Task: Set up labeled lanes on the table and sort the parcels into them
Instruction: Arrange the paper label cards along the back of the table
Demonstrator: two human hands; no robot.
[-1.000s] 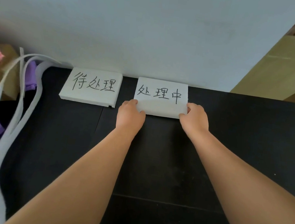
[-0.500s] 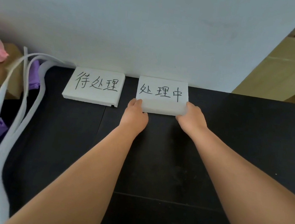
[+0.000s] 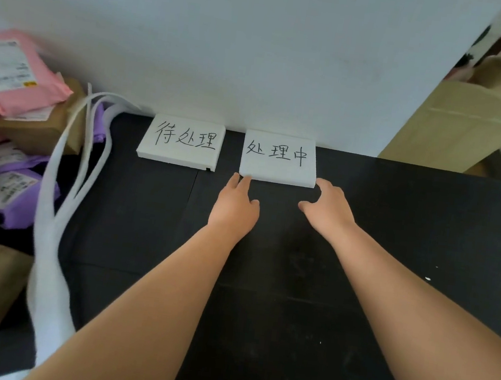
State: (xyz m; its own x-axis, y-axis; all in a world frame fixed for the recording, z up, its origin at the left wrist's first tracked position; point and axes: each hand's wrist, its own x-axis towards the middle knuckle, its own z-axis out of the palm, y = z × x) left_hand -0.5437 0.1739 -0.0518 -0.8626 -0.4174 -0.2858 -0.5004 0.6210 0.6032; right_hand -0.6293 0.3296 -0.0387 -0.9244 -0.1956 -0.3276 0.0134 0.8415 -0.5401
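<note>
The left hand [image 3: 234,211] and right hand [image 3: 328,212] have released the second label [image 3: 279,158], fingers relaxed; brushing its six o'clock edge could skew it.

white label boards [image 3: 182,145], black table [image 3: 427,230], pink parcels [image 3: 17,76]

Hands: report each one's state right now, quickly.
Left hand: open, holding nothing, fingertips at the near left corner of the 处理中 sign.
Right hand: open, holding nothing, by the sign's near right corner.
</note>
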